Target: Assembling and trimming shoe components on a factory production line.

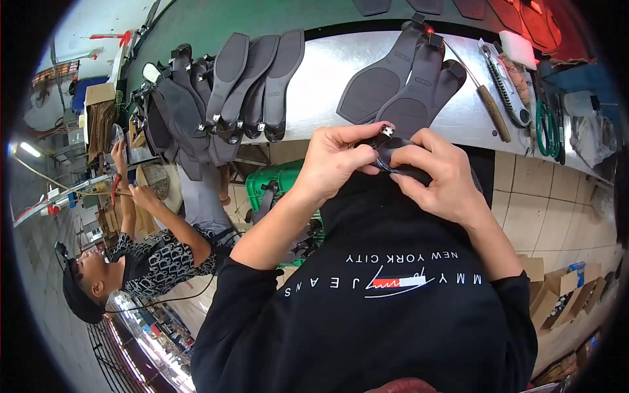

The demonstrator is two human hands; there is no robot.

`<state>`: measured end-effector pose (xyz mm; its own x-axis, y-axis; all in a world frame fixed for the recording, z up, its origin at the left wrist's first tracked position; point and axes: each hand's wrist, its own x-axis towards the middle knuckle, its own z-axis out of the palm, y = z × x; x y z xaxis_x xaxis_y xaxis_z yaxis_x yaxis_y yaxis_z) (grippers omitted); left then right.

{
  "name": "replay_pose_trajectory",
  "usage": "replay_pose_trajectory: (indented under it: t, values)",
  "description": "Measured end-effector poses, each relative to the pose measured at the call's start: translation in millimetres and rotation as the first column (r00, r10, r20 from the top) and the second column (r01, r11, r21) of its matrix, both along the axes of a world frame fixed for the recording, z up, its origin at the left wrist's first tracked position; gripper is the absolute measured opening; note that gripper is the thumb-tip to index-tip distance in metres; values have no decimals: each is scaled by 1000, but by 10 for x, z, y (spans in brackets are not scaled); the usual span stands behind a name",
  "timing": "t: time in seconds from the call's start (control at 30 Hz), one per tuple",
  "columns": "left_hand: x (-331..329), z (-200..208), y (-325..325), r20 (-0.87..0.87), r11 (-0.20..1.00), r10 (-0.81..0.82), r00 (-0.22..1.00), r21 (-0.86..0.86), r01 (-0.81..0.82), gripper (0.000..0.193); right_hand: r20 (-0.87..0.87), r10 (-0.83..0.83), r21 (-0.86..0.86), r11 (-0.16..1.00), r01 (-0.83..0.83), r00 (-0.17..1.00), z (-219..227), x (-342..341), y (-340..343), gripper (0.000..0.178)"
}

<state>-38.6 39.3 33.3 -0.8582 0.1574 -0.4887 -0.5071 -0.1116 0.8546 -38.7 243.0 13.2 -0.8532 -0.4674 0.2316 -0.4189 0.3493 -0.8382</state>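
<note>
Close in front of my chest, both hands grip a black sandal (394, 145) with a dark, glossy curved edge. My left hand (333, 157) is closed on its left end, thumb and fingers pinching near a small white-and-silver spot. My right hand (440, 171) has its fingers wrapped round the other side. Much of the sandal is hidden by the fingers and merges with my black shirt. Just beyond my hands, several dark-soled sandals (407, 88) lie overlapping on the metal table (321, 85), soles up.
More sandals (230, 82) are heaped on the left of the table. At the right lie a wooden-handled tool (491, 112), a utility knife (501, 78) and green-handled scissors (545, 124). A green crate (282, 175) stands below. A co-worker (164, 255) works at the left.
</note>
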Motion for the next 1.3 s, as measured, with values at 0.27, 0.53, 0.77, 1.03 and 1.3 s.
replay_pose_trajectory:
  t: [0.27, 0.53, 0.77, 1.03, 1.3]
  values:
    - [-5, 123, -40, 169, 972, 30, 985, 224, -68, 39, -294, -105, -125, 990, 71, 950, -49, 76, -27, 25]
    - [62, -6, -85, 22, 984, -175, 984, 45, 174, 35, 0, -120, -168, 979, 119, 993, 53, 133, -13, 21]
    - [92, 79, 48, 5, 961, -234, 972, -152, 232, 30, -97, -188, -116, 977, 177, 977, -12, 145, -62, 18]
    - [226, -1, 112, -149, 938, -253, 956, -281, 204, 22, 92, -171, -114, 977, 181, 981, -48, 198, -46, 19]
    - [174, -23, 15, -109, 945, -239, 965, -256, 205, 15, 185, -130, -189, 968, 166, 974, -83, 206, -58, 14]
